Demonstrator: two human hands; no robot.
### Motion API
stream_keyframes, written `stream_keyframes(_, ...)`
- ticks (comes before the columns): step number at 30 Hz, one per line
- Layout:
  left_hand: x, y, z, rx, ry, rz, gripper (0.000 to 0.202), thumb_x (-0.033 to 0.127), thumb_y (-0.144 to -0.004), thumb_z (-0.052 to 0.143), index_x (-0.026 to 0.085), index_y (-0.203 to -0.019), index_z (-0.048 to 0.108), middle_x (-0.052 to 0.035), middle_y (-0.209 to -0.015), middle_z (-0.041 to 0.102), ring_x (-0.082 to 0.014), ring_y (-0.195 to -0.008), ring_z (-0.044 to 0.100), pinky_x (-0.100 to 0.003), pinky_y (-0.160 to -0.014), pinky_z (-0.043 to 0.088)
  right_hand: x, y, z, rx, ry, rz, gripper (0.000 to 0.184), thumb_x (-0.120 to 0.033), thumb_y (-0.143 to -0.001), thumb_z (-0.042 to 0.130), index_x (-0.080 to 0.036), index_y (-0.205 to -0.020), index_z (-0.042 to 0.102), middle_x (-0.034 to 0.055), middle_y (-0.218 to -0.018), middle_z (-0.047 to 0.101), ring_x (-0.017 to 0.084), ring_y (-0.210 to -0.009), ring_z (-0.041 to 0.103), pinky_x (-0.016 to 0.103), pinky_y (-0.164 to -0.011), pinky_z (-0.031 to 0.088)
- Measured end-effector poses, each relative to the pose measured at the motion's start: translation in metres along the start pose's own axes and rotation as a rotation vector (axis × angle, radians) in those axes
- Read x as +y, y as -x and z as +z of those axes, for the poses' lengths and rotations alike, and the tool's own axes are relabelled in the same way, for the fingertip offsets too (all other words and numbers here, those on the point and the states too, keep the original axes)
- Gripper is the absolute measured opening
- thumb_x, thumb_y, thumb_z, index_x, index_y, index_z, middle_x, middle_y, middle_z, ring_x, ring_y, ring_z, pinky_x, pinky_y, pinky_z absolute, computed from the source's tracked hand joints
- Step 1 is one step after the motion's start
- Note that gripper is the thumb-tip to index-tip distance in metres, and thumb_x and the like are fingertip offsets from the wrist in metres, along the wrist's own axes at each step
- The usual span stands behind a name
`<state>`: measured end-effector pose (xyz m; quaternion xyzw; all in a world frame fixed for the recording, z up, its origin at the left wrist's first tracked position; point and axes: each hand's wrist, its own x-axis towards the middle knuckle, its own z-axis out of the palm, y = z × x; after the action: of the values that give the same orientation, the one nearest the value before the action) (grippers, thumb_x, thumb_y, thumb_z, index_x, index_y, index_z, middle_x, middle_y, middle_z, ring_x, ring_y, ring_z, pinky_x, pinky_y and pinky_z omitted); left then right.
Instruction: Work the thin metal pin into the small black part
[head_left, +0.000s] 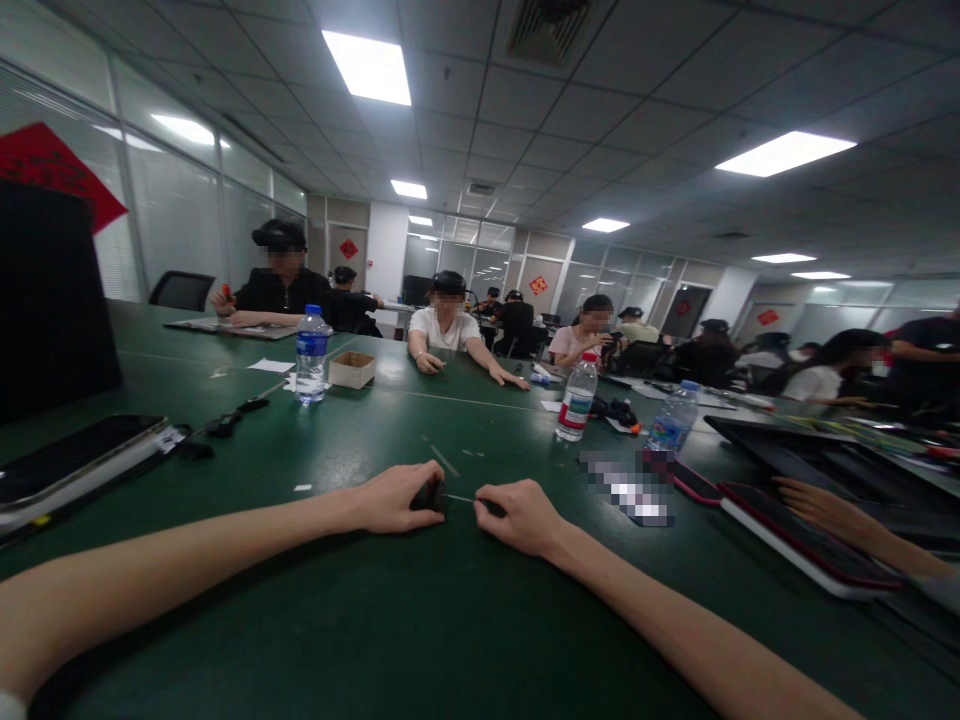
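My left hand [397, 498] rests on the green table [420, 620], its thumb and fingers closed around a small dark object [431, 494]. The fingers cover much of that object, and its kind cannot be made out. Opposite it, my right hand [521, 515] is closed in a pinch on a thin screwdriver-like tool [460, 498]. Its slim, light shaft points left to the dark object; whether the tip touches is unclear. The tool's handle is hidden inside my right fingers. A small gap separates the two hands.
Water bottles [311, 355] [577, 398] [672, 418] and a small open box [352, 370] stand beyond my hands. A tablet-like device [82, 460] lies left. At right are a red-edged device [810, 540], a black tray [840, 480] and another person's hand [829, 510]. People sit across the table.
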<state>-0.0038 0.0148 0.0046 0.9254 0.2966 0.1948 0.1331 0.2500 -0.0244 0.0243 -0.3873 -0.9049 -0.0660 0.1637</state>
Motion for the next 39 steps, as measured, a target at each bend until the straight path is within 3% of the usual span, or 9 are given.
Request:
stream_keyframes(13,-0.0026,-0.0007,0.0028,0.003,-0.004,-0.008,0.043,0.048,-0.082,0.058,0.02,-0.111,0.044,-0.0055,-0.098,0.06,-0.0215,-0.085,0.059,-0.03,-0.071,0.044,0.0004,0.0009,0.0049,0.039,0.12,-0.025,0.028,-0.034,-0.091,0.046,-0.019,-0.087,0.069,0.0019,-0.068,0.068,0.01,-0.055,0.058,0.019,-0.055,0.036)
stream_keyframes(32,-0.0001,-0.0004,-0.0008,-0.015,0.013,0.016,0.043,0.046,-0.083,0.059,0.02,-0.114,0.044,-0.0058,-0.1,0.06,-0.0211,-0.085,0.06,-0.029,-0.07,0.043,0.0006,-0.0022,0.0013,0.016,0.044,0.144,0.033,-0.039,-0.091,0.044,-0.02,-0.089,0.071,0.0024,-0.07,0.069,0.011,-0.056,0.059,0.021,-0.056,0.041)
stream_keyframes(39,0.0001,0.0001,-0.0003,0.001,0.007,0.022,0.041,0.042,-0.083,0.059,0.02,-0.115,0.044,-0.0051,-0.099,0.06,-0.0211,-0.086,0.06,-0.029,-0.072,0.044,0.0049,-0.001,0.009,0.084,0.072,0.144,0.03,-0.037,-0.09,0.047,-0.02,-0.087,0.071,0.002,-0.067,0.068,0.012,-0.055,0.059,0.021,-0.056,0.039)
